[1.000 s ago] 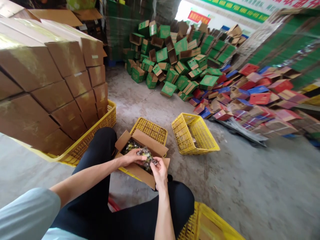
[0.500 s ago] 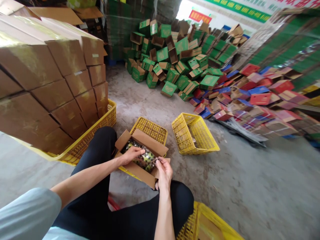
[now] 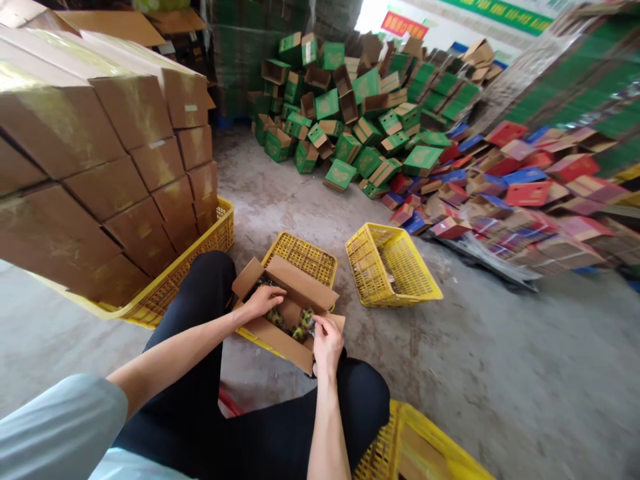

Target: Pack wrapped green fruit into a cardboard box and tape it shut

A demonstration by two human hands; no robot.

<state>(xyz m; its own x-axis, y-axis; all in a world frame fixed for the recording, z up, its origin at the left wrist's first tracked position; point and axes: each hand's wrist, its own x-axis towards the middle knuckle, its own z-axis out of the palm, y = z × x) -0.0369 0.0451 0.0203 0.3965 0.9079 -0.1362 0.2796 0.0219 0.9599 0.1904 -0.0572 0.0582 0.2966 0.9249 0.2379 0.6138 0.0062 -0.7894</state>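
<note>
An open cardboard box (image 3: pixel 283 339) with its flaps spread stands between my knees, on an upturned yellow crate. Inside lie small green and dark round things (image 3: pixel 301 327) with shiny clear plastic about them, exact kind unclear. My left hand (image 3: pixel 263 301) reaches over the box's left end, its fingers stretched out above the contents there; its fingertips partly hide what they touch. At the right end, my right hand (image 3: pixel 327 340) pinches a piece of clear plastic (image 3: pixel 311 325) beside the green things. Brown cardboard shows between the two hands.
Taped cartons (image 3: pixel 100 187) are stacked in a large yellow crate (image 3: pixel 135 309) on my left. A tilted yellow crate (image 3: pixel 395 267) stands ahead right; another (image 3: pixel 425 447) is by my right knee. Piles of green boxes (image 3: pixel 345 147) and red-and-blue boxes (image 3: pixel 525 193) lie beyond.
The shiny plastic that stretched across the box between my hands no longer spans its middle, where brown cardboard now shows. My left hand has let go of it and lies farther left.
</note>
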